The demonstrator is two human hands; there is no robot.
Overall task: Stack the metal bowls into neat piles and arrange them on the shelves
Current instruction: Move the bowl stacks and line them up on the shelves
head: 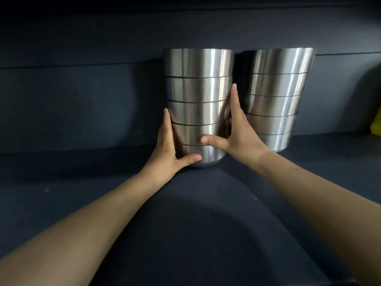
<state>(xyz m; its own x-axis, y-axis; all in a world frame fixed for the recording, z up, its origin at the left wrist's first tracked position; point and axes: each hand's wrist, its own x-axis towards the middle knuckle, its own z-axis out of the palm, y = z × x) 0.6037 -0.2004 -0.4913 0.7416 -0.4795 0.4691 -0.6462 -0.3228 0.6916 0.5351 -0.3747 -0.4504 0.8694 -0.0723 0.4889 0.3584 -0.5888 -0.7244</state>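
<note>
Head view: near stack (199, 104) of five nested metal bowls stands upright on dark shelf (82, 195), clasped between both hands. Left hand (171, 153) pressed on stack's left side, thumb across lowest bowl. Right hand (237, 133) on stack's right side, fingers up, thumb on front. Second stack (276, 96) just right of near stack, behind right hand. Yellow thing (376, 122) far right of near stack.

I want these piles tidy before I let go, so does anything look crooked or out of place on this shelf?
Nothing much stands out. Both hands, left hand and right hand, clasp the left stack, whose bowls sit evenly nested. The right stack seems to lean outward, probably lens distortion. A yellow object shows at the far right edge.
</note>
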